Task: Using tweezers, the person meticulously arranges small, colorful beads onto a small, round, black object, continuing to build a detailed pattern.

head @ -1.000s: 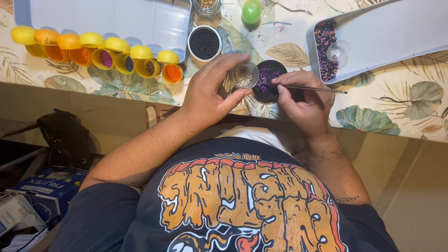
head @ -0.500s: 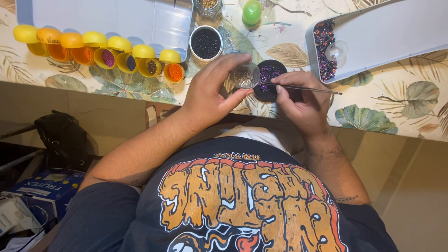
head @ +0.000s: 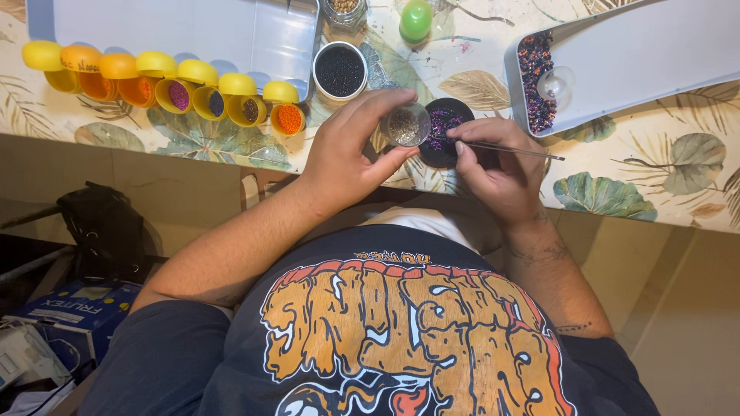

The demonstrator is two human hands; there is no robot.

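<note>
Left hand (head: 351, 150) pinching clear cup (head: 406, 125), right hand (head: 497, 166) beside, holding needle (head: 505, 148)

This looks like a home craft corner set up for beadwork. The tabletop (head: 663, 192) wears a leaf-printed cloth of the household kind, and it is crowded with hobby supplies: to the left of the hands, a row of yellow plastic capsules (head: 166, 85) holding beads of different colours; just beyond the hands, a white cup of dark beads (head: 340, 71); to the right, a white tray (head: 655, 54) with a heap of mixed beads. Below the tabletop's edge, left of the person, a black bag (head: 104, 231) and cardboard boxes (head: 69, 312) sit on the floor, as in a lived-in room.
</note>
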